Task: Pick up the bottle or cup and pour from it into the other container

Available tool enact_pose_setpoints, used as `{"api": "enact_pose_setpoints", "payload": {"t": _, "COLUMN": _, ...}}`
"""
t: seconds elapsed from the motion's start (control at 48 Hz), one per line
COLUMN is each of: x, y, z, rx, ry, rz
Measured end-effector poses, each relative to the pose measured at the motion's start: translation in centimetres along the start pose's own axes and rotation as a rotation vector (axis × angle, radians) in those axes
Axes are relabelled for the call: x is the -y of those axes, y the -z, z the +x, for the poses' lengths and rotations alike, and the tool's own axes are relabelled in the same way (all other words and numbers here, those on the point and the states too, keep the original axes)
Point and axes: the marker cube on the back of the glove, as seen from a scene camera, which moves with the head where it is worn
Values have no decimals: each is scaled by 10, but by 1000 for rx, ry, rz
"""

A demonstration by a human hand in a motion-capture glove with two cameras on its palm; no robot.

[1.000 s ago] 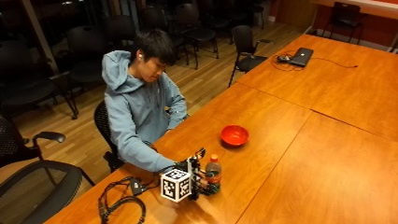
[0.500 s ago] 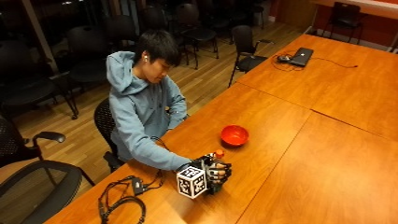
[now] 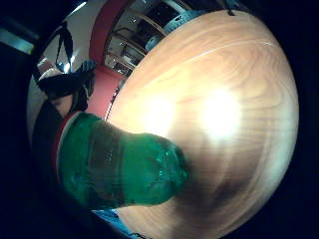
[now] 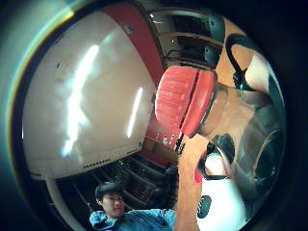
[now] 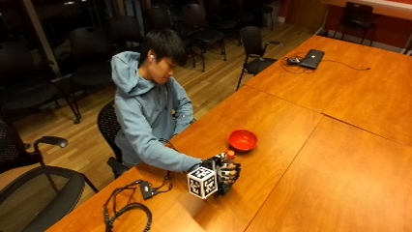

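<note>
- Step in hand: the bottle (image 5: 228, 162) was gripped by the right hand (image 5: 225, 173), low centre of the outside view; lift phase judged, pour not yet begun.
- Grip state: gloved fingers were curled round the bottle body, red cap (image 5: 229, 154) seen poking out above the hand.
- Bottle read as upright or slightly tilted; whether its base was off the bench (image 5: 322, 145) could not be told from the outside view.
- In the little-finger palm view the green bottle (image 3: 119, 167) was seen close to the palm, with bare wood behind it.
- In the thumb palm view the cap (image 4: 185, 101) was seen on; it looked closed, so pouring may call for uncapping first (judgement).
- Target: red bowl (image 5: 243, 140), near the hand, just up-right of it, not touching.
- Next move judged: bottle to be carried over the bowl rim, then tipped neck-down.
- Path between bottle and bowl showed nothing in the way.
- Other items: black cable bundle (image 5: 128, 212) lower left, laptop (image 5: 312, 58) far upper right, both well apart from the work.
</note>
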Motion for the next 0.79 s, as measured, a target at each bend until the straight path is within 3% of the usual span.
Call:
{"api": "enact_pose_setpoints", "payload": {"t": 0.25, "x": -8, "y": -36, "z": -44, "rx": -205, "ry": 75, "rz": -172}}
{"api": "enact_pose_setpoints", "payload": {"t": 0.604, "x": -29, "y": -121, "z": -108, "rx": -770, "ry": 193, "rz": -530}}
{"api": "enact_pose_setpoints", "payload": {"t": 0.792, "x": -8, "y": -140, "z": -152, "rx": -1065, "ry": 222, "rz": -625}}
